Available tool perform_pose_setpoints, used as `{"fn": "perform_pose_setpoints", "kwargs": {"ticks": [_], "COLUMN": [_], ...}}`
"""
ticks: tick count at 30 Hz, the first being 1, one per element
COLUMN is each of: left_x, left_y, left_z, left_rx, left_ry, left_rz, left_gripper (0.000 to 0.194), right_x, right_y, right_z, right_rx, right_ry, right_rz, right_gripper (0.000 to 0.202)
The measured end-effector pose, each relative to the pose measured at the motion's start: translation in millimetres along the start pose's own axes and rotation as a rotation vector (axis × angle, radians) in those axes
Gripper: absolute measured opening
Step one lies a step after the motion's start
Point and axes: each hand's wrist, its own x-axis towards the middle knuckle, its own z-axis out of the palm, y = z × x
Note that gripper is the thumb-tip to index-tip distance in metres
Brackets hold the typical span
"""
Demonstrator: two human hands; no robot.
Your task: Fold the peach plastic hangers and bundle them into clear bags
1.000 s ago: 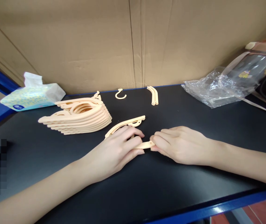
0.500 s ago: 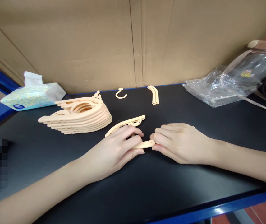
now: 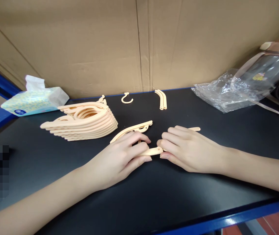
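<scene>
My left hand (image 3: pixel 121 156) and my right hand (image 3: pixel 187 148) meet at the middle of the black table (image 3: pixel 139 195). Both pinch a peach plastic hanger piece (image 3: pixel 154 151) that lies flat between the fingertips. A thin peach arm tip (image 3: pixel 194 129) sticks out beyond my right hand's fingers. Just behind my left hand lies a folded peach hanger part (image 3: pixel 132 129). A stack of several finished peach hangers (image 3: pixel 80 121) sits to the left.
A loose hook (image 3: pixel 126 99) and two curved arm pieces (image 3: pixel 162 99) lie near the cardboard wall (image 3: pixel 139 45). A tissue pack (image 3: pixel 33 98) is at the far left. A crumpled clear plastic bag (image 3: pixel 227 93) and a transparent pouch (image 3: pixel 266 71) are at the right.
My right hand has slid slightly up and left along the piece, and a thin arm tip now shows past its fingers. My left hand stays in place.
</scene>
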Motion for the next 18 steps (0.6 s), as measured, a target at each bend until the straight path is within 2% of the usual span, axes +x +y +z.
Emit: {"fn": "perform_pose_setpoints", "kwargs": {"ticks": [12, 18], "left_x": [-2, -3], "left_y": [0, 2], "left_z": [0.1, 0.4], "left_rx": [-0.001, 0.163], "left_ry": [0.006, 0.083], "left_rz": [-0.017, -0.021], "left_gripper": [0.017, 0.026], "right_x": [0, -1], "right_y": [6, 11], "right_z": [2, -2], "right_rx": [0.060, 0.109], "right_ry": [0.003, -0.021], "right_rz": [-0.042, -0.026], "right_gripper": [0.041, 0.035]}}
